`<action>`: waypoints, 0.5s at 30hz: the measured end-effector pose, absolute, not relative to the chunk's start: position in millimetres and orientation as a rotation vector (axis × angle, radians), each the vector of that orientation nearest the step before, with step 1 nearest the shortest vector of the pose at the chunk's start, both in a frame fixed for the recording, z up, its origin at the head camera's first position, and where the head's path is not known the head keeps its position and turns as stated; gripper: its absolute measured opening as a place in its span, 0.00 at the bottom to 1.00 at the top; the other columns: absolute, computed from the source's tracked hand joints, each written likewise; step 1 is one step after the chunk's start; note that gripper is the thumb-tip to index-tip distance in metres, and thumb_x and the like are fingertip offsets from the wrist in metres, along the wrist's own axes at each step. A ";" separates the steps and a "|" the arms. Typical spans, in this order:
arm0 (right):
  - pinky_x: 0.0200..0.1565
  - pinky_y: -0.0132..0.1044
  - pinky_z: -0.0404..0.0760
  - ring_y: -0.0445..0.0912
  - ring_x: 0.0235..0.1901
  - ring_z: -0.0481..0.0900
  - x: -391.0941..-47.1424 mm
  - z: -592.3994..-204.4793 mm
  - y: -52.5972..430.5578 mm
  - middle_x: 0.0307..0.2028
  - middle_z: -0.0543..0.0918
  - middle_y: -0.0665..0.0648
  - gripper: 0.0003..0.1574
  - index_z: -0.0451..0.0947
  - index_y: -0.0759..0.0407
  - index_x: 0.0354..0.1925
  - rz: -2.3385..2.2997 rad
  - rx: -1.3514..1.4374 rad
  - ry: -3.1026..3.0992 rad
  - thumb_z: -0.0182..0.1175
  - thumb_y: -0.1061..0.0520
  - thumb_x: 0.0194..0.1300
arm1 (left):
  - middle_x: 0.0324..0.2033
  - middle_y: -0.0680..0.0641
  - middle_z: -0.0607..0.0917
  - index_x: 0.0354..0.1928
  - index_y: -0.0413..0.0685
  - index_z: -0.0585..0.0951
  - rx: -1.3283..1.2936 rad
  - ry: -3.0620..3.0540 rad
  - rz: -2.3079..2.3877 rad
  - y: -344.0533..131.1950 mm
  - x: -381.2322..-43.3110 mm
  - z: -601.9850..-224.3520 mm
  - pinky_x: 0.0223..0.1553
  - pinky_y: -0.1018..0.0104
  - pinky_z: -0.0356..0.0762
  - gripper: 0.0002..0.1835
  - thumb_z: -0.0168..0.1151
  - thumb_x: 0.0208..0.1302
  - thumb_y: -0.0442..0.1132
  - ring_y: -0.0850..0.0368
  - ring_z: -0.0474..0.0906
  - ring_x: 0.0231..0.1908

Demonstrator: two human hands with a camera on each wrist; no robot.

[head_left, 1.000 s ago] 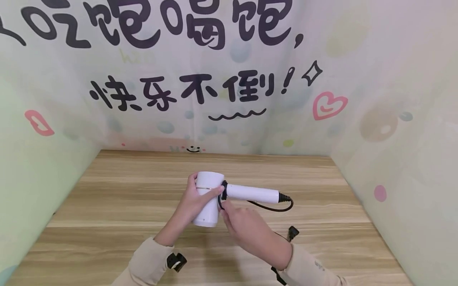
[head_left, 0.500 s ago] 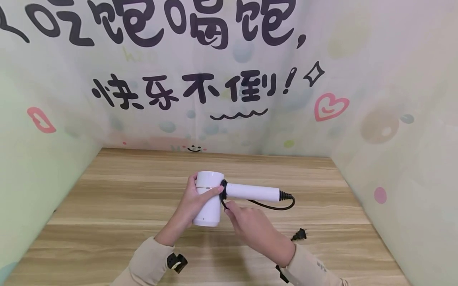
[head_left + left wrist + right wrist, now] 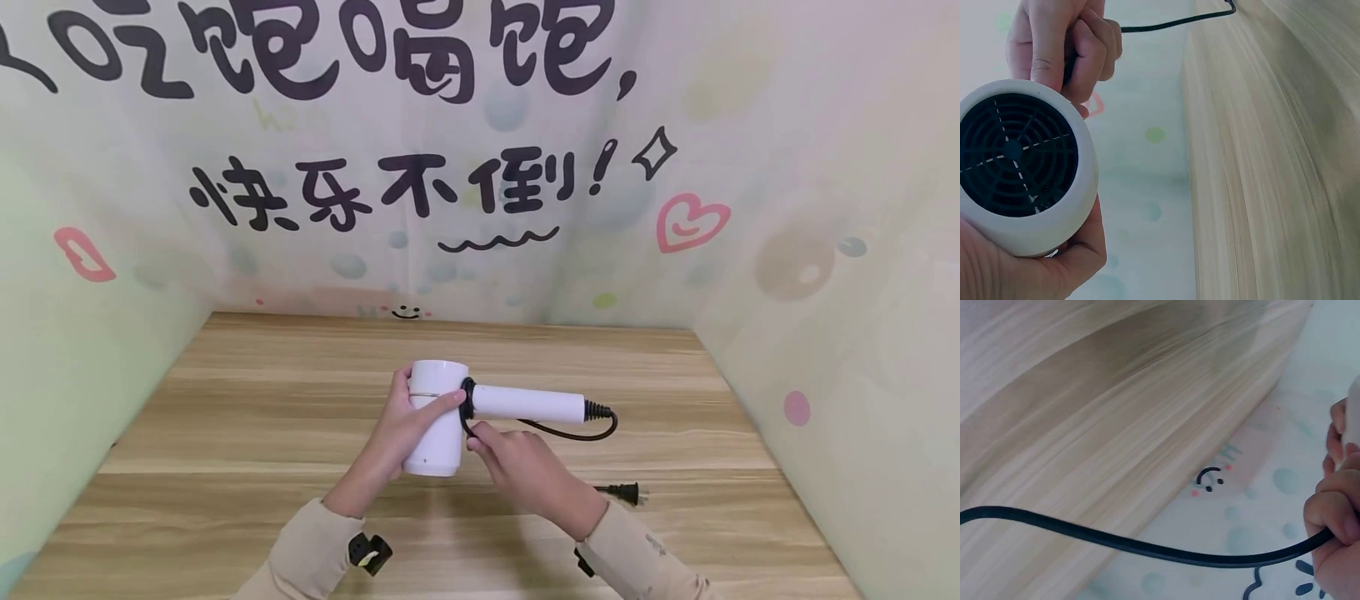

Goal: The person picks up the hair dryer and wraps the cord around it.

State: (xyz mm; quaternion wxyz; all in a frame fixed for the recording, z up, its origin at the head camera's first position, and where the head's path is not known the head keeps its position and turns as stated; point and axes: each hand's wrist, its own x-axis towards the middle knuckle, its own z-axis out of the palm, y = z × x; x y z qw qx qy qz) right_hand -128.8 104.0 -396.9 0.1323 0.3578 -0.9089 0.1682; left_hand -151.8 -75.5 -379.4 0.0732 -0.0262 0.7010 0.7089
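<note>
A white hair dryer is held over the table, its handle pointing right. My left hand grips the barrel, thumb across it near the handle. The black power cord loops back from the handle's end and wraps round the handle's root. There, my right hand pinches the cord with curled fingers. In the left wrist view, the dryer's round black grille faces the camera, with the right hand just beyond. A stretch of cord runs out of the right fist in the right wrist view.
The two-pronged plug at the cord's end shows beyond the right forearm. Below everything is the wood-grain table. A printed curtain with lettering stands behind it, and pale walls flank both sides.
The plug has swung out from behind the right forearm and now points right. The right forearm has shifted slightly, its hand still pinching the cord. Left hand and hair dryer have barely moved.
</note>
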 end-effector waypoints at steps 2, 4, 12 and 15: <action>0.17 0.26 0.60 0.34 0.14 0.58 -130.7 -399.9 104.5 0.14 0.54 0.41 0.07 0.66 0.55 0.33 0.495 1.048 -2.643 0.50 0.56 0.69 | 0.51 0.38 0.71 0.66 0.48 0.52 -0.075 2.105 2.129 -75.8 -151.2 -380.2 0.34 0.61 0.78 0.43 0.66 0.54 0.45 0.51 0.76 0.40; 0.17 0.26 0.60 0.34 0.14 0.58 -132.7 -402.5 104.9 0.14 0.55 0.41 0.07 0.67 0.55 0.33 0.501 1.062 -2.636 0.49 0.55 0.70 | 0.51 0.38 0.71 0.66 0.48 0.52 -0.073 2.106 2.133 -76.0 -150.9 -380.9 0.33 0.61 0.78 0.43 0.66 0.55 0.45 0.51 0.76 0.40; 0.21 0.26 0.69 0.35 0.18 0.69 -141.1 -407.9 107.7 0.18 0.75 0.46 0.11 0.71 0.55 0.40 0.498 1.100 -2.648 0.45 0.51 0.71 | 0.50 0.38 0.72 0.66 0.48 0.54 -0.062 2.070 2.152 -76.1 -151.8 -379.4 0.32 0.61 0.78 0.41 0.65 0.55 0.44 0.52 0.76 0.38; 0.29 0.28 0.76 0.36 0.25 0.76 -144.9 -406.9 109.2 0.26 0.81 0.48 0.12 0.73 0.55 0.44 0.523 1.119 -2.662 0.46 0.52 0.71 | 0.48 0.39 0.73 0.65 0.49 0.56 -0.060 2.038 2.157 -76.5 -152.2 -378.8 0.32 0.61 0.78 0.38 0.64 0.55 0.44 0.53 0.76 0.37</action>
